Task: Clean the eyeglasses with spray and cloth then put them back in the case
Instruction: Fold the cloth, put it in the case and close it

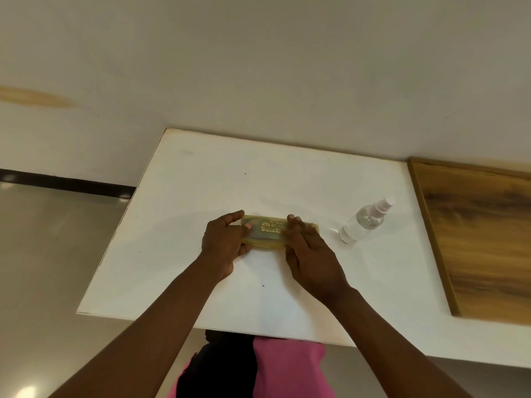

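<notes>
While it is lying flat on the white table [287, 182], the closed eyeglass case [265, 231] is sitting near the table's middle, its long side running left to right. It is a yellowish, partly see-through case with gold lettering on the lid. The glasses themselves are not showing, and the case's contents are too murky to make out.

The left hand [222, 242] is gripping the case's left end, with the thumb curling under the near edge and the fingers wrapping over the top and far edge. The right hand [307, 248] is lying over the case's right end with its fingers fairly straight and spread, pressing down on the lid rather than closing around it.

Just to the right of the case, apart from it, a clear spray bottle [363, 221] with a white nozzle is standing upright on the table.

Further right, a wooden panel [482, 239] is lying against the table's right side. A pale wall is rising behind the table. At the near edge, pink and black clothing [275, 369] is showing below the forearms.
</notes>
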